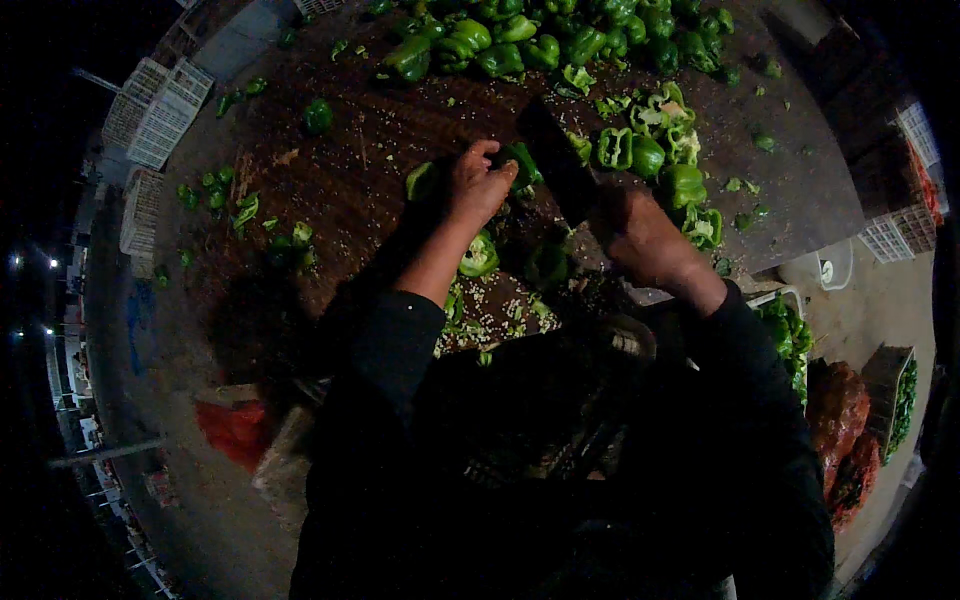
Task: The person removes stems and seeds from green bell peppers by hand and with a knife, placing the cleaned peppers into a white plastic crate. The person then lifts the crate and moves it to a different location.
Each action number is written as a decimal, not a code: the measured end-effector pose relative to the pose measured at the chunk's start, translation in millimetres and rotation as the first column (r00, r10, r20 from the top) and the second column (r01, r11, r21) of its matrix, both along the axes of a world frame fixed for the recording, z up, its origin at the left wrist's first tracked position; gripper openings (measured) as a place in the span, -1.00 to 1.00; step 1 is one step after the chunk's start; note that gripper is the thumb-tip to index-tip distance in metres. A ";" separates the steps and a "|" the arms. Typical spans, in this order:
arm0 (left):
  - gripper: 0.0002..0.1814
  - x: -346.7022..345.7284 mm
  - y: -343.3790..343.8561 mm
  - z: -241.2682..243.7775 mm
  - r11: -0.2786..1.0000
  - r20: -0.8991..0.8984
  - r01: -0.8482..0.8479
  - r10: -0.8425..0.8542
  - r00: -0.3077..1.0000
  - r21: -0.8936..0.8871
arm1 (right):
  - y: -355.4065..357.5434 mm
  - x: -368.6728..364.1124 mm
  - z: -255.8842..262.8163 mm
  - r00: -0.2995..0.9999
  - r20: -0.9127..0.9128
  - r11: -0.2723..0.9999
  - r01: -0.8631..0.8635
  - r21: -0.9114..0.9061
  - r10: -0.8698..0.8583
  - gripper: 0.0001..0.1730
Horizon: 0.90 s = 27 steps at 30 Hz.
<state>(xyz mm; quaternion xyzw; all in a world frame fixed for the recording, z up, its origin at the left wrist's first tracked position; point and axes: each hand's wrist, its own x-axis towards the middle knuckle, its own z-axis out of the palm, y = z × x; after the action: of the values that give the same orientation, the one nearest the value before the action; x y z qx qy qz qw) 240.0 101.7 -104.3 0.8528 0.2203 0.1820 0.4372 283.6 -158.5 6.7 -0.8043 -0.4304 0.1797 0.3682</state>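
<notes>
My right hand (pixel 649 236) is closed around the handle of a dark, broad-bladed cleaver (pixel 555 157), its blade angled up and to the left. Just left of the blade, my left hand (pixel 480 184) has its fingers curled against a green bell pepper (pixel 523 165), which the hand partly hides. A cut pepper piece (pixel 420 181) lies left of that hand. Below the wrist rests a pepper (pixel 478 255) with its pale inside showing. Right of the cleaver sit several cut peppers (pixel 682 186), some with open hollows. Seeds and scraps (pixel 502 304) are scattered over the dark wooden tabletop (pixel 360 142).
Whole green peppers (pixel 555 37) are heaped along the table's far side. Plastic crates (pixel 169 112) stand at the left. At the right are a white bucket (pixel 832 266), a container of green pieces (pixel 784 330), red mesh sacks (pixel 840 435) and another crate of green produce (pixel 892 405).
</notes>
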 end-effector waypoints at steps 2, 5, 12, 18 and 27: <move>-0.44 -2.7 -0.1 -0.2 0.999 0.000 -0.029 0.029 1.000 -0.018 | 4.8 -2.0 0.9 0.993 0.092 0.997 -0.076 -0.022 0.078 -0.72; -0.44 0.4 -3.9 0.5 0.997 -0.034 -0.063 0.061 0.998 -0.038 | 12.3 8.2 -13.8 0.940 0.270 0.978 -0.203 -0.057 0.211 -0.77; -0.45 4.4 -5.0 -1.1 1.000 -0.066 -0.011 0.009 0.998 -0.019 | 58.2 45.4 -75.8 0.731 0.466 0.842 -0.281 -0.460 0.499 -0.78; -0.49 12.9 -13.2 -20.7 0.999 0.005 0.027 -0.027 1.000 -0.022 | 58.4 53.0 -56.4 0.984 0.070 0.961 -0.142 -0.238 0.163 -0.74; -0.49 41.7 -13.4 -20.8 0.989 0.032 0.118 -0.116 0.993 -0.084 | -20.9 58.9 -57.1 0.978 -0.078 0.981 0.192 -0.009 -0.192 -0.67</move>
<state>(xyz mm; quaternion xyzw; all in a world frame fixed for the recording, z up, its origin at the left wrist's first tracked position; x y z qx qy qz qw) 281.8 88.3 -125.1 0.8422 0.1714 0.1582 0.4862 342.5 -179.4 -50.4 -0.8348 -0.3358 0.1750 0.3997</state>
